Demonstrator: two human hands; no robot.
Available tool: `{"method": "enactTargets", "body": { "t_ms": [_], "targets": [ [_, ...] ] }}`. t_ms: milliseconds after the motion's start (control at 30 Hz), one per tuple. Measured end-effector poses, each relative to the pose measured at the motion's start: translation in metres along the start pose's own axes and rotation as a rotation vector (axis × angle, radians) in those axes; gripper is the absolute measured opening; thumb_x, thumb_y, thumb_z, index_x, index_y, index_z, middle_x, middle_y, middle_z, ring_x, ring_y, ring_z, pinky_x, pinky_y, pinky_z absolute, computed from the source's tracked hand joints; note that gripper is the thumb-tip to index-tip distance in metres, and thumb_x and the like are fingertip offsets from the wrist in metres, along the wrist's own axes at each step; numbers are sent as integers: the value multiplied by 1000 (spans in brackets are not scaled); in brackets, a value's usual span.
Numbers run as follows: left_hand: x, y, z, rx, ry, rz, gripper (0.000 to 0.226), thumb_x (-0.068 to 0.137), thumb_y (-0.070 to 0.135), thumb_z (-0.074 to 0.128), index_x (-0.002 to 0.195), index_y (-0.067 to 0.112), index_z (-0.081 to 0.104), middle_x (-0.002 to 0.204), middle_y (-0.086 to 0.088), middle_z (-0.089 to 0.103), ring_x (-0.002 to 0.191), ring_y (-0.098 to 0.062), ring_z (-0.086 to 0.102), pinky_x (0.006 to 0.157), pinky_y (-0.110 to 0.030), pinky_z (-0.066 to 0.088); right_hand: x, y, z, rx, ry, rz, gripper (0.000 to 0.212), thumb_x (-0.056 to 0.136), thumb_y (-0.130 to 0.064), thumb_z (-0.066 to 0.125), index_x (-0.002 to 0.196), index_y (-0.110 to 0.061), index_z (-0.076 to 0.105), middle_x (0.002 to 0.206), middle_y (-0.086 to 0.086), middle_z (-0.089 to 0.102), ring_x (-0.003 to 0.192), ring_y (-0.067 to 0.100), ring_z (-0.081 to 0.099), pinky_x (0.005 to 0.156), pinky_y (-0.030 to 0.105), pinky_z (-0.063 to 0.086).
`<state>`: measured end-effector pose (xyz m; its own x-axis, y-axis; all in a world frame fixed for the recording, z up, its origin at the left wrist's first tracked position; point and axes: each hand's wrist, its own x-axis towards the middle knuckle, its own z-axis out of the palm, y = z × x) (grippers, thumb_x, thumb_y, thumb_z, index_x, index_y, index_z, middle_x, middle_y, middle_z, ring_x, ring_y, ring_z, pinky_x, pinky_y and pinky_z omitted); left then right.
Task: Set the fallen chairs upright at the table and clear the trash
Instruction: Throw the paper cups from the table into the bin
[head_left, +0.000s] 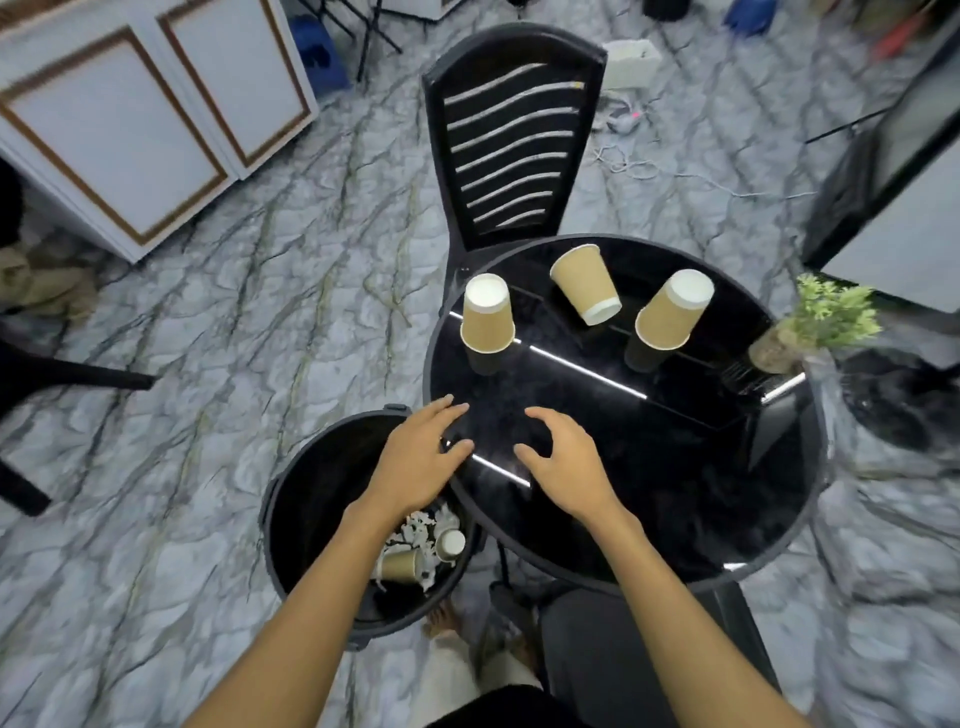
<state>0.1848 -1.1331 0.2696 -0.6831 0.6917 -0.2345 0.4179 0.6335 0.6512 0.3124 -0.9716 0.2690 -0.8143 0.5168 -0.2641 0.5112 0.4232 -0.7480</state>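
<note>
Head view: both hands empty over round black table (675, 519).
Left hand (423, 457) and right hand (563, 460) fingers spread, grasping nothing; three paper cups (586, 285) on table; slatted chair (511, 140) upright behind; trash bin (311, 499) beside table holds cups.

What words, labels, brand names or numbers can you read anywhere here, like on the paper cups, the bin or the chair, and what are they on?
None can be read.
The three paper cups on the table, left, middle and right, show plain brown sides.
The trash bin and the black chair show no marking.
The white box on the floor is too blurred to tell.
</note>
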Motion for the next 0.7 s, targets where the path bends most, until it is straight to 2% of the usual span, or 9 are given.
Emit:
{"method": "enactTargets", "body": {
  "t_ms": [100,200,367,533,700],
  "targets": [
    [9,23,7,25,-1,72,53,95,37,57,145,30,44,157,10,32,145,-11,27,114,-26,21,-2,15,-19,11,54,30,52,91,-30,64,140,-22,46,146,-3,47,137,16,38,104,22,27],
    [21,39,6,38,16,113,53,95,38,56,145,31,43,158,10,32,146,-11,26,118,-34,22,4,23,-33,23,100,37,51,91,-30,63,139,-22,47,145,-4,48,137,14,39,106,23,28],
    [53,57,-3,54,103,180,50,94,34,58,142,29,48,155,8,35,144,-13,30,118,-36,23,31,27,-51,32,162,23,49,91,-30,62,138,-23,49,144,-6,48,137,13,38,104,20,23],
    [100,64,-14,77,213,231,50,88,34,62,136,26,53,152,6,41,138,-17,38,114,-45,31,73,24,-70,36,239,-7,49,91,-28,63,138,-25,48,147,-5,44,139,12,33,107,22,23],
    [151,65,-25,117,244,239,48,85,38,59,131,28,57,151,2,42,138,-21,39,110,-50,36,128,22,-82,21,327,-29,51,89,-27,64,137,-19,48,148,-1,43,139,17,35,115,34,29]
  ]
}}
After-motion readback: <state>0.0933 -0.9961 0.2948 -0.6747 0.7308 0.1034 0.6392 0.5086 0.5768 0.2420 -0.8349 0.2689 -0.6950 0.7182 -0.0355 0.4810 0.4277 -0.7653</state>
